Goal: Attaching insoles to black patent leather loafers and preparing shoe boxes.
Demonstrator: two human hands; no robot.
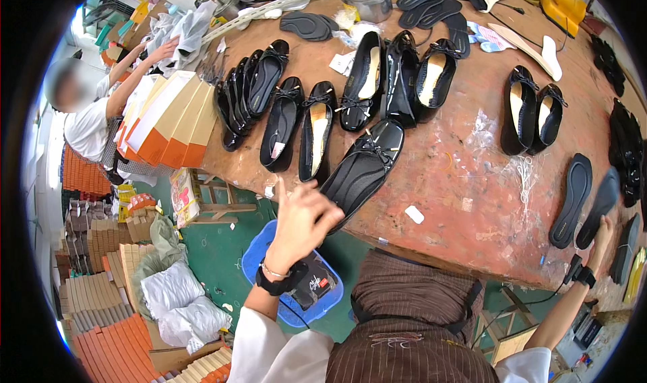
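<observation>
My left hand (303, 214) is at the heel end of a black patent flat shoe (367, 164) with a bow, near the table's front edge. Its fingers are apart, and its thumb overlaps the shoe; whether it touches the shoe I cannot tell. A dark insole lies inside this shoe. On the far right, my right hand (603, 233) grips the lower end of a dark insole (600, 201). Another dark insole (571, 198) lies just to its left. Behind my left hand stand two single shoes, one with a dark inside (282, 123) and one with a pale inside (317, 130).
More black shoes (397, 73) crowd the table (445, 201); a pair (529, 110) stands right of centre. Dark insoles (431, 6) are piled at the back. A blue basket (330, 309) sits below the front edge. At left, a person (87, 123) works beside orange-and-white boxes (168, 123).
</observation>
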